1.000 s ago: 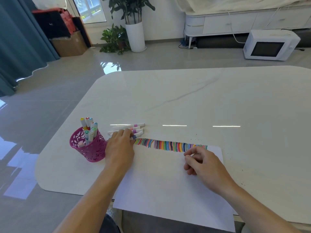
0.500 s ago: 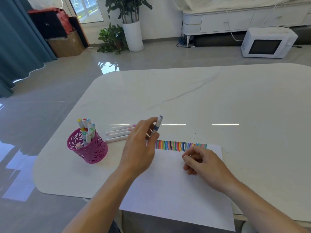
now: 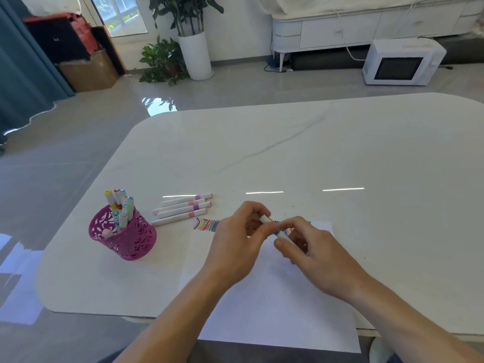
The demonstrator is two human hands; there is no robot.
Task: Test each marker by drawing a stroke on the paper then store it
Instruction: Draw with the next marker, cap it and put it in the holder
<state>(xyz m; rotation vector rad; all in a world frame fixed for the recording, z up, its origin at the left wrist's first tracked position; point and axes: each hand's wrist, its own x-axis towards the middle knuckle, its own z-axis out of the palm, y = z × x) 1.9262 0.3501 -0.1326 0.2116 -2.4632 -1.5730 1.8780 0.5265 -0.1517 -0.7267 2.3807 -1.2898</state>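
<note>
fingers (image 3: 255, 208) of left hand (image 3: 235, 247) and right hand (image 3: 314, 250) curled round one marker (image 3: 273, 227), held just above paper (image 3: 275, 297). judged: uncapping ahead of test stroke. next: pull cap off, draw near stroke row (image 3: 207, 224). open room rightward on table (image 3: 340, 153); pink cup (image 3: 123, 239) and loose markers (image 3: 183, 209) left; paper overhanging near edge.

Glossy grey floor (image 3: 65, 142) stretches far beyond the left hand (image 3: 235, 247), mirroring daylight from the window (image 3: 123, 14); a teal curtain (image 3: 23, 74) hangs far to its left; a potted plant (image 3: 195, 55) stands well ahead; far beyond the right hand (image 3: 314, 247) stand a white cabinet (image 3: 340, 32) and a microwave (image 3: 400, 64) on the floor.
</note>
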